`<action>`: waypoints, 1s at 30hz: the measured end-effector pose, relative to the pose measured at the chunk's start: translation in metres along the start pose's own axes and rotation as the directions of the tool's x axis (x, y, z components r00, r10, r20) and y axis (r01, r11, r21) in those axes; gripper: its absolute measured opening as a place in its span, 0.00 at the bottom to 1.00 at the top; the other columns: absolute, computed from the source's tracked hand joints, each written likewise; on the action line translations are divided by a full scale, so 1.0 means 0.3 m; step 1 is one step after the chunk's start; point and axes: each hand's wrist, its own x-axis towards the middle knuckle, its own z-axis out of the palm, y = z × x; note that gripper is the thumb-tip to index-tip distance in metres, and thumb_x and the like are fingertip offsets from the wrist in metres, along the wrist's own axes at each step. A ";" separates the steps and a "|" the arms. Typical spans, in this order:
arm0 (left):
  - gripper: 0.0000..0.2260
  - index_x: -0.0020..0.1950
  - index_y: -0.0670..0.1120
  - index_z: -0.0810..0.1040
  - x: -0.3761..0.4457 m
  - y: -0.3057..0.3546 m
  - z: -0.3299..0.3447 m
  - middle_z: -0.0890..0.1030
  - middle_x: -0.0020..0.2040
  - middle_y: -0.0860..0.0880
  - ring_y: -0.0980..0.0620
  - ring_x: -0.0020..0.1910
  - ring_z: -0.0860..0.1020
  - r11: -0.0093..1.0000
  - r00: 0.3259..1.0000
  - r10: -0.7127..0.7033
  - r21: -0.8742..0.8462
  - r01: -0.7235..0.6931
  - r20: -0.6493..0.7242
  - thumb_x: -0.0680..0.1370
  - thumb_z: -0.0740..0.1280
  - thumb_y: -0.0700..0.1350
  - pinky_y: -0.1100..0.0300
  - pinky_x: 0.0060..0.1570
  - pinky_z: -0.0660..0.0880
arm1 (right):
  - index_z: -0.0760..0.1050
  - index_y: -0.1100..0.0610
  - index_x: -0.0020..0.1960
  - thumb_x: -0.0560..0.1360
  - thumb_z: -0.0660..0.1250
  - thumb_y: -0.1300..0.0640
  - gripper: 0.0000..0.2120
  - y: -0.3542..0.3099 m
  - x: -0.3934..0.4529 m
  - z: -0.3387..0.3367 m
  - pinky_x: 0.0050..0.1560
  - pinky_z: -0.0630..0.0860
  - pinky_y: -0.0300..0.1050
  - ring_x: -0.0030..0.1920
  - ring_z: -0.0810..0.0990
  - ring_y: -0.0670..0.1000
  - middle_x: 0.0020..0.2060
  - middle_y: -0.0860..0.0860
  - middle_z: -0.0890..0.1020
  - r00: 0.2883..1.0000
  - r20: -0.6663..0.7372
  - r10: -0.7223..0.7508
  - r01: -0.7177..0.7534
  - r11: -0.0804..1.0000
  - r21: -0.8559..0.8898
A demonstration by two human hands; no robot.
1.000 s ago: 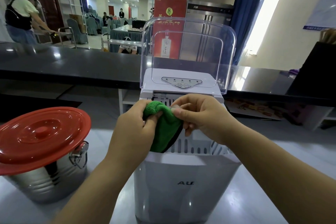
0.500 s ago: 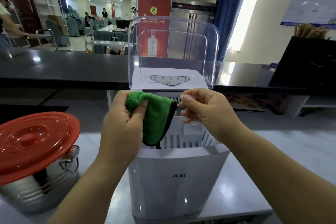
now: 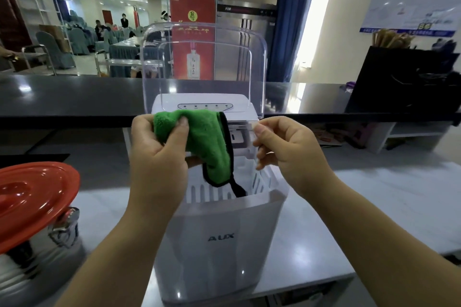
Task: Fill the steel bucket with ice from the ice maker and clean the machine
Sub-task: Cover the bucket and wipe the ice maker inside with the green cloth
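Head view looks down over a white AUX ice maker [image 3: 219, 244] standing on a pale grey worktop [image 3: 374, 207], its clear plastic lid [image 3: 203, 62] tipped upright behind the control panel [image 3: 205, 106]. Above the open top, the left hand [image 3: 159, 157] grips a green microfibre cloth [image 3: 203, 142] with black edging, thumb pressed on the bunched upper end while the loose end hangs down into the white slotted ice basket [image 3: 259, 182]. Just beside the cloth but apart from it, the right hand [image 3: 287, 154] hovers with fingers loosely curled, holding nothing. At the left edge, near the machine, sits the steel bucket [image 3: 37, 257], covered by a red lid [image 3: 32, 202], a latch on its side. A dark counter [image 3: 74, 97] runs behind the machine.
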 end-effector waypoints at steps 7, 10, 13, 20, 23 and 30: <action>0.18 0.48 0.57 0.70 -0.004 -0.029 0.139 0.75 0.46 0.50 0.48 0.45 0.80 0.979 0.986 0.167 0.123 -0.165 -0.008 0.78 0.59 0.32 0.47 0.37 0.81 | 0.78 0.61 0.50 0.75 0.66 0.64 0.04 0.040 0.013 -0.164 0.32 0.78 0.39 0.32 0.80 0.47 0.39 0.56 0.82 0.996 -0.084 0.018 -0.015 0.999 0.031; 0.16 0.44 0.52 0.74 -0.010 -0.045 0.227 0.77 0.42 0.52 0.49 0.44 0.80 0.981 0.986 0.163 0.104 -0.165 0.027 0.78 0.58 0.31 0.48 0.39 0.82 | 0.78 0.59 0.50 0.75 0.66 0.62 0.04 0.061 0.014 -0.236 0.31 0.78 0.40 0.31 0.80 0.47 0.37 0.54 0.83 0.994 -0.101 0.035 -0.031 0.999 0.043; 0.15 0.42 0.49 0.75 -0.026 -0.067 0.318 0.78 0.40 0.51 0.53 0.40 0.80 0.993 0.993 0.113 0.042 -0.114 0.029 0.78 0.58 0.30 0.50 0.38 0.81 | 0.78 0.60 0.49 0.76 0.65 0.62 0.04 0.082 0.011 -0.307 0.29 0.77 0.40 0.29 0.78 0.47 0.35 0.53 0.82 0.992 -0.115 0.054 -0.046 0.997 0.069; 0.11 0.42 0.52 0.75 -0.083 -0.155 0.480 0.77 0.42 0.51 0.44 0.46 0.79 0.995 0.996 0.073 0.060 -0.075 0.042 0.76 0.62 0.36 0.39 0.45 0.79 | 0.79 0.59 0.47 0.76 0.66 0.59 0.04 0.146 -0.011 -0.457 0.28 0.77 0.42 0.28 0.75 0.47 0.31 0.52 0.78 0.985 -0.152 0.086 -0.081 0.996 0.038; 0.13 0.42 0.52 0.75 -0.106 -0.201 0.525 0.77 0.42 0.51 0.44 0.47 0.79 0.995 0.998 0.037 0.086 -0.042 0.052 0.78 0.62 0.34 0.39 0.44 0.79 | 0.78 0.59 0.47 0.77 0.65 0.60 0.04 0.193 -0.024 -0.515 0.29 0.77 0.41 0.28 0.76 0.47 0.32 0.53 0.79 0.977 -0.168 0.131 -0.127 0.991 0.033; 0.09 0.44 0.57 0.75 -0.173 -0.326 0.570 0.79 0.44 0.60 0.52 0.49 0.79 0.961 0.989 0.040 0.266 -0.078 0.145 0.74 0.61 0.43 0.43 0.47 0.79 | 0.79 0.60 0.51 0.75 0.68 0.64 0.05 0.374 -0.065 -0.618 0.34 0.80 0.41 0.34 0.81 0.47 0.38 0.56 0.81 0.951 -0.146 0.273 -0.290 0.950 -0.113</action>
